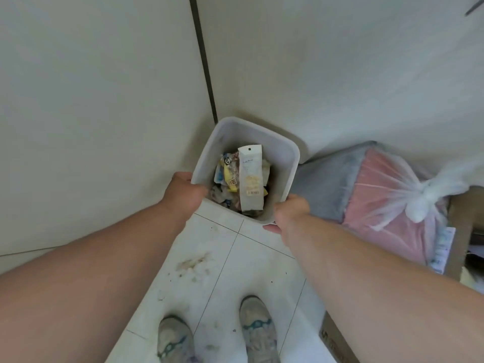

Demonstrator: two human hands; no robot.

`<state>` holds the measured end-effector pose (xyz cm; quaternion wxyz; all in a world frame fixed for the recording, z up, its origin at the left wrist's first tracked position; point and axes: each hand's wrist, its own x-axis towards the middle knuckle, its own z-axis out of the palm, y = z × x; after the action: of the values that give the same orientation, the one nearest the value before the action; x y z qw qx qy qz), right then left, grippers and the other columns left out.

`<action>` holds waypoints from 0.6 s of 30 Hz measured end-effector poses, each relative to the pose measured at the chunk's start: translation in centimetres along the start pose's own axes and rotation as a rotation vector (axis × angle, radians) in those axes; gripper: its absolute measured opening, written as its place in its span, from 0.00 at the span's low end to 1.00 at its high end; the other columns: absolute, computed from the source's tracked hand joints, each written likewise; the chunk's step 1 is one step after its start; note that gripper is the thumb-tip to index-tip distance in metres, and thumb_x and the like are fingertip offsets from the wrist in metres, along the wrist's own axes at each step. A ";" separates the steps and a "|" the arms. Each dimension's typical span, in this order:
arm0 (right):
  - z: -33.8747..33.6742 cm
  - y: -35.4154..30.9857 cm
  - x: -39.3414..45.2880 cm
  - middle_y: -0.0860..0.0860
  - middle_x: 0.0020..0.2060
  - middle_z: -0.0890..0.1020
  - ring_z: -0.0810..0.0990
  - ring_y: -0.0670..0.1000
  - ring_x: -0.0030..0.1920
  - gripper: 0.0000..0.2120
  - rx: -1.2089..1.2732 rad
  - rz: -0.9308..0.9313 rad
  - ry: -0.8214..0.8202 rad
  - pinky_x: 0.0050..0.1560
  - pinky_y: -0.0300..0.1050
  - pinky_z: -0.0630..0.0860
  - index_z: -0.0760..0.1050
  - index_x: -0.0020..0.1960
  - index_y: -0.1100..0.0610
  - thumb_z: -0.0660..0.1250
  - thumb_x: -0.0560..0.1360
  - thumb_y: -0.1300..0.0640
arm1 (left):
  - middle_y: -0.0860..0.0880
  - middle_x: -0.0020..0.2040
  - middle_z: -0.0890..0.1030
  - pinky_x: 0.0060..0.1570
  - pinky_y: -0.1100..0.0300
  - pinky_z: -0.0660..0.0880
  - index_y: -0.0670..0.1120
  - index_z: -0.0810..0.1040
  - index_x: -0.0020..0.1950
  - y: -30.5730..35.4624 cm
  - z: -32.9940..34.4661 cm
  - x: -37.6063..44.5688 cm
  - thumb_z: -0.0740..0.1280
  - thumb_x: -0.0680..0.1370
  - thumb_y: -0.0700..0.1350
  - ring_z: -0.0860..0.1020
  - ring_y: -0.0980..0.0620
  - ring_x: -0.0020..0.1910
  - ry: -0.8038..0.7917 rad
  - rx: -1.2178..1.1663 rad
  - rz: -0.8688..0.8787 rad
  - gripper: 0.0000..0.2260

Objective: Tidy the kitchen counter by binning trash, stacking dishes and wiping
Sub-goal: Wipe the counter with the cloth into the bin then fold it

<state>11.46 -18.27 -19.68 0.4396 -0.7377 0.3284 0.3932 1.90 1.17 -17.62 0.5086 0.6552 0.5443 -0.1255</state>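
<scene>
Hands clasp opposite rim corners of a square white plastic bin (285,163): left hand (187,193), right hand (289,212), crinkled wrappers (250,179) inside.

I see a pale grey bin (285,163), a white wrapper (251,176) with yellow print, a pink-and-grey bundle (366,195) in clear plastic, white floor tiles (251,271) stained brown, grey shoes (258,328) with teal trim.

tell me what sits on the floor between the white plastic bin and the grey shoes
In the head view, only white floor tiles with a brownish crumb stain lie between the bin and the shoes.
</scene>
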 end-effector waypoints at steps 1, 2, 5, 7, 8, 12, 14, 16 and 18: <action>-0.3 -0.2 -0.3 0.60 0.55 0.86 0.86 0.65 0.52 0.18 0.009 -0.008 0.007 0.27 0.50 0.85 0.83 0.58 0.56 0.58 0.82 0.69 | 0.40 0.50 0.85 0.35 0.61 0.71 0.42 0.85 0.61 0.1 -0.1 -0.5 0.71 0.77 0.38 0.77 0.47 0.37 0.012 0.012 0.020 0.12; -0.7 -0.5 -1.1 0.60 0.53 0.87 0.86 0.65 0.51 0.17 0.012 -0.021 -0.003 0.31 0.51 0.86 0.83 0.56 0.56 0.58 0.81 0.70 | 0.41 0.49 0.86 0.36 0.60 0.73 0.42 0.85 0.59 0.2 -0.2 -1.2 0.73 0.77 0.40 0.80 0.46 0.38 0.032 0.028 0.041 0.10; -2.9 -2.1 -4.6 0.60 0.49 0.88 0.88 0.62 0.47 0.15 0.018 -0.060 -0.079 0.37 0.52 0.86 0.83 0.52 0.56 0.62 0.81 0.70 | 0.43 0.52 0.87 0.47 0.52 0.82 0.44 0.84 0.61 1.0 -1.6 -4.7 0.75 0.80 0.45 0.85 0.42 0.48 0.091 0.047 0.070 0.11; -4.6 -2.8 -7.2 0.59 0.47 0.88 0.88 0.61 0.44 0.14 -0.016 -0.094 -0.103 0.32 0.48 0.86 0.84 0.53 0.57 0.64 0.80 0.70 | 0.46 0.54 0.87 0.54 0.49 0.82 0.45 0.83 0.64 1.3 -2.7 -7.2 0.74 0.81 0.47 0.85 0.42 0.52 0.110 0.052 0.060 0.13; -5.5 -3.3 -8.9 0.59 0.47 0.88 0.88 0.60 0.43 0.13 -0.034 -0.112 -0.112 0.32 0.48 0.86 0.84 0.53 0.56 0.64 0.80 0.69 | 0.46 0.54 0.87 0.53 0.50 0.82 0.46 0.83 0.64 1.7 -3.5 -8.8 0.73 0.82 0.47 0.85 0.42 0.52 0.113 0.052 0.058 0.13; -9.4 -6.1 -16.9 0.55 0.46 0.87 0.88 0.59 0.44 0.13 -0.092 -0.197 -0.130 0.46 0.60 0.88 0.82 0.53 0.54 0.63 0.83 0.68 | 0.48 0.54 0.86 0.49 0.53 0.79 0.46 0.81 0.63 4.5 -6.5 -16.8 0.71 0.82 0.51 0.85 0.44 0.53 0.149 0.009 0.042 0.13; -11.5 -7.6 -21.5 0.54 0.47 0.86 0.87 0.58 0.45 0.12 -0.125 -0.251 -0.139 0.48 0.63 0.88 0.82 0.55 0.55 0.63 0.83 0.68 | 0.48 0.55 0.83 0.48 0.54 0.76 0.46 0.77 0.64 6.8 -8.2 -21.7 0.71 0.83 0.50 0.83 0.44 0.53 0.174 -0.056 0.033 0.13; -13.6 -7.9 -25.6 0.55 0.48 0.87 0.88 0.59 0.45 0.12 -0.160 -0.320 -0.147 0.46 0.63 0.88 0.83 0.55 0.55 0.64 0.83 0.68 | 0.46 0.56 0.82 0.47 0.56 0.74 0.45 0.74 0.64 8.3 -9.6 -26.0 0.70 0.84 0.47 0.81 0.43 0.53 0.205 -0.097 0.034 0.12; -16.3 -8.2 -30.5 0.52 0.49 0.86 0.88 0.56 0.44 0.11 -0.261 -0.407 -0.144 0.43 0.59 0.89 0.82 0.57 0.54 0.64 0.83 0.66 | 0.46 0.55 0.82 0.41 0.57 0.72 0.45 0.75 0.64 9.9 -11.8 -31.1 0.68 0.84 0.42 0.82 0.44 0.51 0.223 -0.109 0.032 0.09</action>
<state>8.53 -25.58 15.04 0.4329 -0.8094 0.0874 0.3870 -6.10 -6.47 15.32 0.4815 0.6453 0.5929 -0.0139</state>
